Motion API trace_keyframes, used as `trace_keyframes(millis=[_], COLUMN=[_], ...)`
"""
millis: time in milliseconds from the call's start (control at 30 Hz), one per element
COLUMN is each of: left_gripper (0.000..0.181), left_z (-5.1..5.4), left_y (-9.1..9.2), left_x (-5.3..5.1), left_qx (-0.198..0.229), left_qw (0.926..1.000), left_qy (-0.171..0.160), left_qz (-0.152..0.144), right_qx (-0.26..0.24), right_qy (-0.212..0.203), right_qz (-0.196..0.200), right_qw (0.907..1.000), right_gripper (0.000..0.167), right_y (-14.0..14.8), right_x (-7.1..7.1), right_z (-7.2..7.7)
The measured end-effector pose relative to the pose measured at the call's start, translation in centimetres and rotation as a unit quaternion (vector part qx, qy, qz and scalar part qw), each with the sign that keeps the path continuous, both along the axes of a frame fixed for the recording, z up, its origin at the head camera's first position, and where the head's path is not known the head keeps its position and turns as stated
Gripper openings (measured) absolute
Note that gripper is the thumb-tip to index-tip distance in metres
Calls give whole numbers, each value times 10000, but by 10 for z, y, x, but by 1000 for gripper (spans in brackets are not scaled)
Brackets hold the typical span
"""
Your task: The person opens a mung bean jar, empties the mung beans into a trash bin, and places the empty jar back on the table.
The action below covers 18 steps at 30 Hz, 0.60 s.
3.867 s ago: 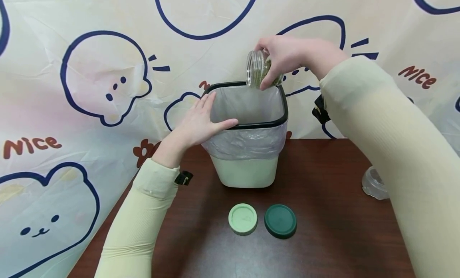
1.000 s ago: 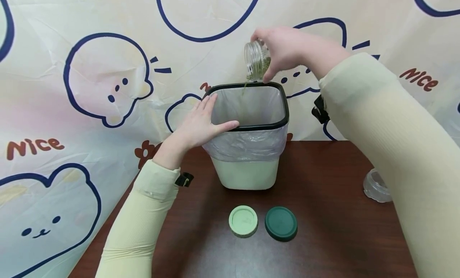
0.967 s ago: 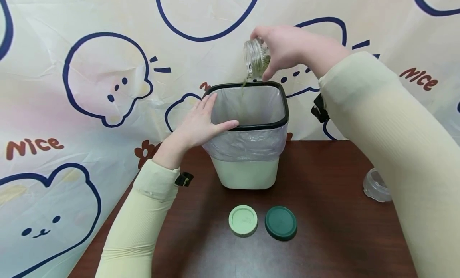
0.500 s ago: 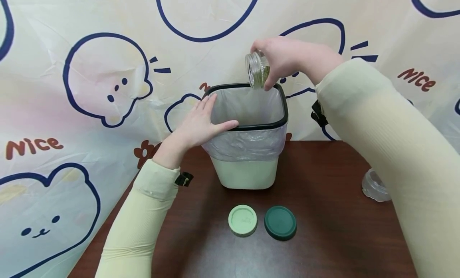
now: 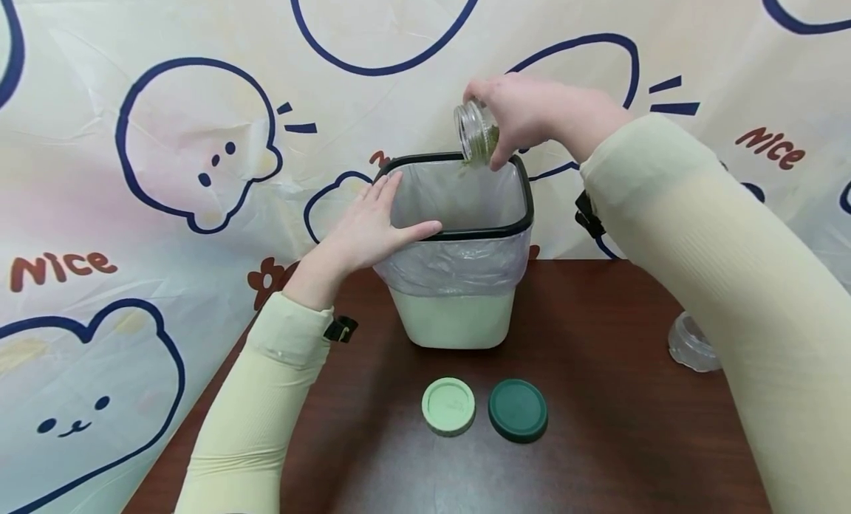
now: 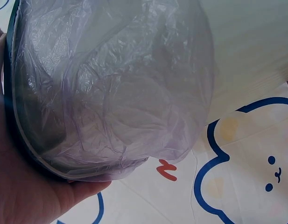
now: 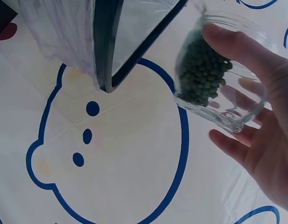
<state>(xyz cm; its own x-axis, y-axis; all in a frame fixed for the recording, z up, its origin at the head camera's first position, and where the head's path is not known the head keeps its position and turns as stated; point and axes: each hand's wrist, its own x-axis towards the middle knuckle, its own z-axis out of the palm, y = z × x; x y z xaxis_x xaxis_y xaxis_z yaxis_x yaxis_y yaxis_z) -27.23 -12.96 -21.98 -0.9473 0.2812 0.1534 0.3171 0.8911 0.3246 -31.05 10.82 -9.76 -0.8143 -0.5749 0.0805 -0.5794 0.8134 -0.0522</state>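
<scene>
My right hand (image 5: 528, 119) grips a clear jar (image 5: 477, 134) from its far side, tilted mouth-down over the back of a lined bin (image 5: 459, 322). Small green beans (image 7: 202, 70) gather toward the jar's mouth in the right wrist view, with the thumb and fingers around its wall. A few beans drop from the mouth into the bin in the head view. My left hand (image 5: 366, 230) rests on the bin's left rim, fingers straight and spread, thumb along the front edge. A translucent bag (image 6: 120, 93) hangs over the rim in the left wrist view.
A light green lid (image 5: 448, 406) and a dark green lid (image 5: 518, 410) lie on the brown table (image 5: 598, 425) before the bin. A clear container (image 5: 694, 344) stands at right, partly behind the right sleeve. A printed cloth (image 5: 199, 26) hangs close behind the bin.
The jar has tipped mouth-down from nearly sideways, and beans have fallen from it into the bin. Over the last second my right hand has lowered it slightly. My left hand stays put.
</scene>
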Motion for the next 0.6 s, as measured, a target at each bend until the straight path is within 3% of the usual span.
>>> trace_keyframes(millis=[167,433,600], left_gripper=[111,112,111], left_z=[0,-1,-1], left_y=[1,0,0], left_x=[0,-1,0], left_qx=[4,-6,-6], left_qw=[10000,10000,10000], left_qy=[-15,-5,-19], left_qz=[-13,14,-5], right_qx=[-66,159,66], right_qy=[214,-140,-19], right_qz=[63,-47,1], right_qw=[9997,9998,10000], right_gripper=[91,88,89], right_y=[0,1,2], right_x=[1,1,1], right_z=[3,0,0])
